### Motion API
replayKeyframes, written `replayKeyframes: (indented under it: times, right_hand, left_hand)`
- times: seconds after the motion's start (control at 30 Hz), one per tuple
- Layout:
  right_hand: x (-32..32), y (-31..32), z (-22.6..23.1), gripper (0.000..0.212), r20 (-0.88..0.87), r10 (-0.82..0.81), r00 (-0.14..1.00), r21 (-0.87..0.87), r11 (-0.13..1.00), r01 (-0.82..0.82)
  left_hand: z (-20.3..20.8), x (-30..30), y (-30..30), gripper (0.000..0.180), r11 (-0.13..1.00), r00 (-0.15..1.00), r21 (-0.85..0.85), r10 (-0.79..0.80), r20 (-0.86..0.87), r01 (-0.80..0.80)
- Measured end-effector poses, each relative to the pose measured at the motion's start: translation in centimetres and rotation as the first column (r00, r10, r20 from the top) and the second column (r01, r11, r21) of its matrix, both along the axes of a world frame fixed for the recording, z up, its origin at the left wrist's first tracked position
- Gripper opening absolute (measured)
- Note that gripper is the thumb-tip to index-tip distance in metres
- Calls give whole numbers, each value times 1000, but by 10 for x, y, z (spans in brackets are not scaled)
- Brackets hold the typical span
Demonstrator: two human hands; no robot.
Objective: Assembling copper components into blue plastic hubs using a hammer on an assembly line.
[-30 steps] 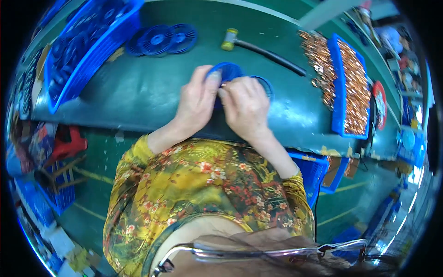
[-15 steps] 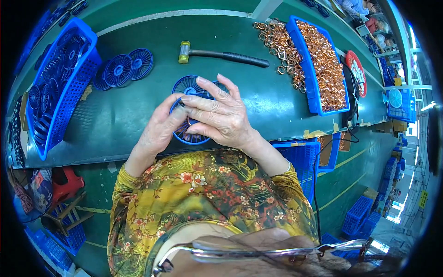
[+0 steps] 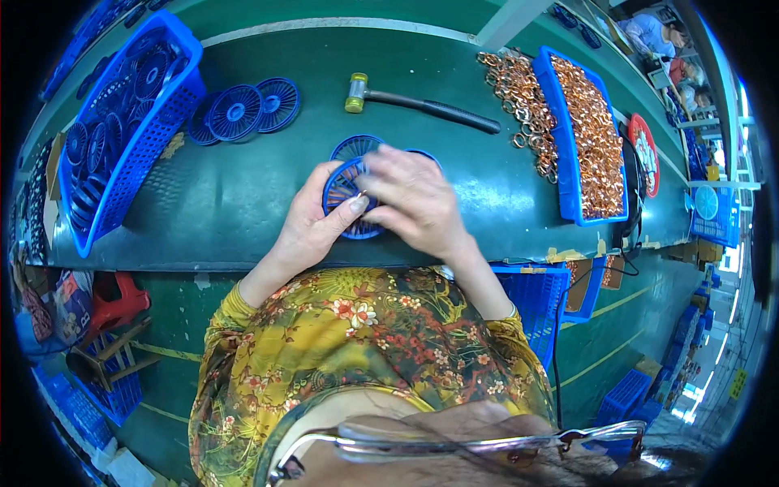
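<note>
In my left hand (image 3: 312, 223) is a round blue spoked plastic disc (image 3: 361, 231), gripped at its left side with the thumb lying across its face. My right hand (image 3: 418, 203) is over the disc's right part, its fingers smeared by motion. It hides much of the disc, and whether it holds anything is unclear. Just behind the held disc, another blue spoked disc (image 3: 355, 146) lies on the green table (image 3: 324, 81), with the edge of one more showing to the right. Beyond my hands rests a hammer (image 3: 430, 105) with a yellow head and dark grip.
Several blue discs (image 3: 235, 112) lie at the left beside a blue basket (image 3: 162, 134) full of them. On the right stands a blue tray (image 3: 565, 154) heaped with copper-coloured rings, with loose rings (image 3: 527, 122) beside it. A red dish (image 3: 635, 126) sits farther right.
My right hand's fingers were raised and spread; now they are lower over the disc and blurred. My left thumb has shifted on the disc's face. The whole view has shifted slightly.
</note>
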State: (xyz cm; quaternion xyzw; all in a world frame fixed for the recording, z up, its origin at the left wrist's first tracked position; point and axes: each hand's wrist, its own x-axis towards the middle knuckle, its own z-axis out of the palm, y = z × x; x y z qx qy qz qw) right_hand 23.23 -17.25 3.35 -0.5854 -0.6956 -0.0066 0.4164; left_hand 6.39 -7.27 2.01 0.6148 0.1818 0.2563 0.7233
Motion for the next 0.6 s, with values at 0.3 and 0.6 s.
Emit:
replayKeyframes:
  times: [0.3, 0.6]
  right_hand:
    - [156, -60, -34, 29, 405, -765, 501, -198, 462, 865]
    - [127, -66, -32, 23, 253, -745, 618, -280, 555, 783]
  left_hand:
    - [-12, -1, 25, 39, 397, 858, 917, 481, -181, -30]
    - [4, -13, 96, 70, 89, 733, 985, 659, -170, 148]
